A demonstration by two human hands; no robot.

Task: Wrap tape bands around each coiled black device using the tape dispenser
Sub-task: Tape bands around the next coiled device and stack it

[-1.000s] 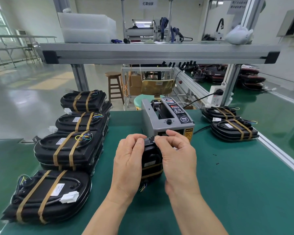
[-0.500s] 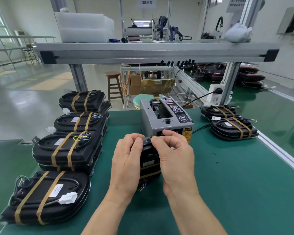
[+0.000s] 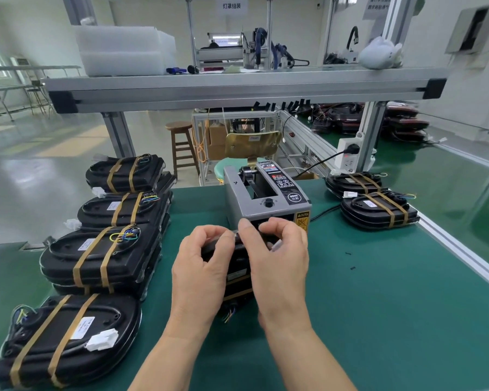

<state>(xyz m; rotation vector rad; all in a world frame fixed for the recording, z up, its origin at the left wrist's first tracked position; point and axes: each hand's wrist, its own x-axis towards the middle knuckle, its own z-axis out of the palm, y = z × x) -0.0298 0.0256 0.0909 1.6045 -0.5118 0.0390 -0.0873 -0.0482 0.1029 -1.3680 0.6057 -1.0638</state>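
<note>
One black device [image 3: 237, 273] is held on edge at the centre of the frame, over the green surface [image 3: 378, 306] and just in front of the grey tape dispenser [image 3: 266, 198]. Tan bands [image 3: 236, 280] cross its lower part. The left hand [image 3: 201, 275] curls round its left side and the right hand [image 3: 280, 266] round its right, fingertips pinching at its top edge. Along the left of the frame lie stacked banded devices [image 3: 102, 258], with two more at the right [image 3: 378, 210].

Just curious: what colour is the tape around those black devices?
Tan-brown; the tape bands show best in the head view.
</note>
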